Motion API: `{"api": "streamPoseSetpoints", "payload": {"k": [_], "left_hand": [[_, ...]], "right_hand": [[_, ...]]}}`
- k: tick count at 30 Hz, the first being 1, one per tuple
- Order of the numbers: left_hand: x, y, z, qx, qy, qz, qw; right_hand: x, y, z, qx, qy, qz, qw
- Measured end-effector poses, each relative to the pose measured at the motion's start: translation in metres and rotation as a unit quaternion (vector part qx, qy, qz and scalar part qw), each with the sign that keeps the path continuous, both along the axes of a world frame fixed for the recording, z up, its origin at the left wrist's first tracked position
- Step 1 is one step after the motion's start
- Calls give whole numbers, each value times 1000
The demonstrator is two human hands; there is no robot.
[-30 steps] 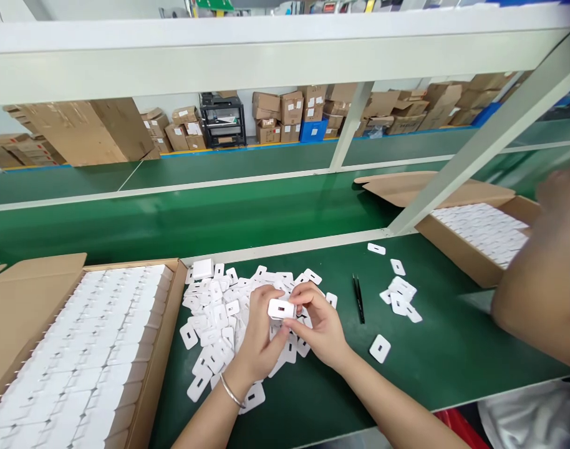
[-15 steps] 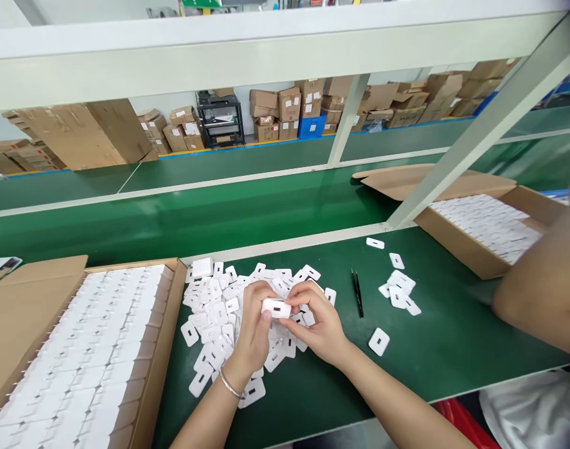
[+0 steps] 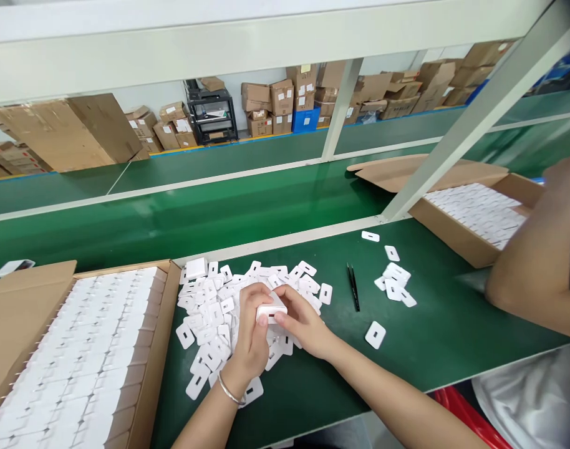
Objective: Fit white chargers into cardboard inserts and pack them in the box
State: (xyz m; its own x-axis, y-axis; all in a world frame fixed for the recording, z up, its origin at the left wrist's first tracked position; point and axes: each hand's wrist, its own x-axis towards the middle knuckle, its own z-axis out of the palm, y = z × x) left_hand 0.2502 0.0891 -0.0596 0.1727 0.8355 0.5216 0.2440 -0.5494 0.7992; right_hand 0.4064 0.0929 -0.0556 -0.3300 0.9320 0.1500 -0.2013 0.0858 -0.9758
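Note:
A small white box-shaped piece point(image 3: 272, 304) with a dark slot in its front face is held over a pile of flat white plates point(image 3: 214, 312). My left hand point(image 3: 253, 324) grips its left side, thumb at the front. Around its right side my right hand point(image 3: 304, 321) is closed, with the thumb near the slot. The plates are rounded rectangles with a dark slot. Another white block point(image 3: 196, 268) sits at the pile's back left edge.
An open carton point(image 3: 149, 374) with rows of white pieces stands left. Black tweezers point(image 3: 353, 288) and scattered plates point(image 3: 375, 335) lie right of the pile. Another carton point(image 3: 458, 240) stands at the back right, beside a person's arm point(image 3: 532, 274). A slanted post point(image 3: 467, 115) rises there.
The held white piece has tilted so that its top face shows. My right hand has moved in closer around it, its thumb now at the front. The view has shifted slightly.

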Motion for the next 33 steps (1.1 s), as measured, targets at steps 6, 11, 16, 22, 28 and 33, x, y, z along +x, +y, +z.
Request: {"api": "streamPoseSetpoints", "payload": {"k": [6, 11, 16, 22, 28, 33], "left_hand": [[-8, 4, 2, -1, 65, 14, 998], [-10, 8, 0, -9, 68, -9, 998], [-8, 7, 3, -39, 50, -20, 998], [-9, 8, 5, -47, 46, -39, 997], [-9, 9, 1, 21, 69, -7, 997], [-8, 4, 3, -4, 42, -20, 999]], "right_hand": [[2, 3, 4, 32, 85, -45, 995], [5, 6, 5, 46, 74, -71, 994], [7, 4, 7, 85, 24, -81, 993], [9, 1, 11, 117, -41, -90, 988], [4, 2, 7, 108, -44, -92, 989], [6, 2, 8, 103, -41, -115, 987]]}}
